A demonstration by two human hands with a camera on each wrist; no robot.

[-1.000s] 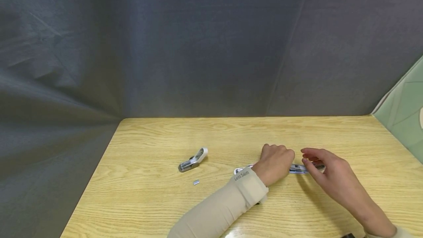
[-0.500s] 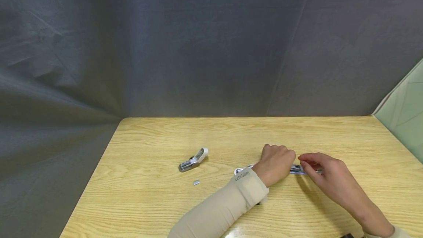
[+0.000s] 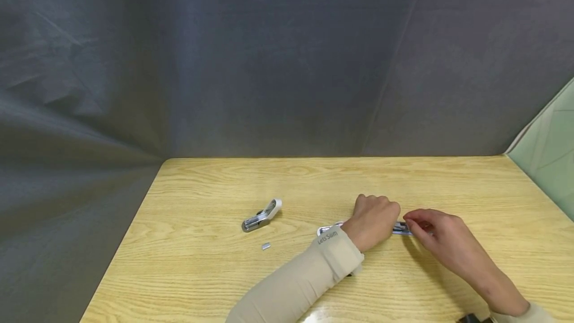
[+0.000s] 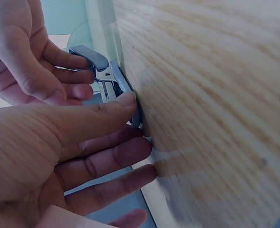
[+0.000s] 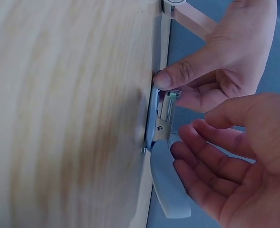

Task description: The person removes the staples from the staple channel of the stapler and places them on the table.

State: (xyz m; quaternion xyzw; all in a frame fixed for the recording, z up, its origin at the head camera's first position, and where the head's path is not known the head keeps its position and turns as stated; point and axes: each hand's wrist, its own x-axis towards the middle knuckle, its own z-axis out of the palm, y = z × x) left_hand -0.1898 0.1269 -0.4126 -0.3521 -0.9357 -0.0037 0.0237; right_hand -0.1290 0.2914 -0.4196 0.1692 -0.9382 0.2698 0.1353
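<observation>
A blue stapler (image 3: pixel 401 229), folded wide open, lies on the wooden table. In the right wrist view its cover (image 5: pixel 168 190) swings away from the metal magazine (image 5: pixel 164 116). My left hand (image 3: pixel 373 221) grips one end of the base, with the thumb (image 4: pixel 120 107) pressing on it. My right hand (image 3: pixel 453 241) hovers right beside the magazine and cover. Its fingers are loosely bent, thumb and index tips close together; I see nothing between them in the wrist views. Whether its fingertips touch the stapler I cannot tell.
Another opened stapler (image 3: pixel 262 217), grey and white, lies to the left on the table (image 3: pixel 202 263). A small silver strip, staple-like (image 3: pixel 266 246), sits below it. A third silver-and-white piece (image 3: pixel 324 230) is partly covered by my left wrist. A dark curtain (image 3: pixel 278 64) hangs behind.
My right hand has moved slightly left toward the stapler, and its thumb and index tips have come closer together. My left hand has kept its place.
</observation>
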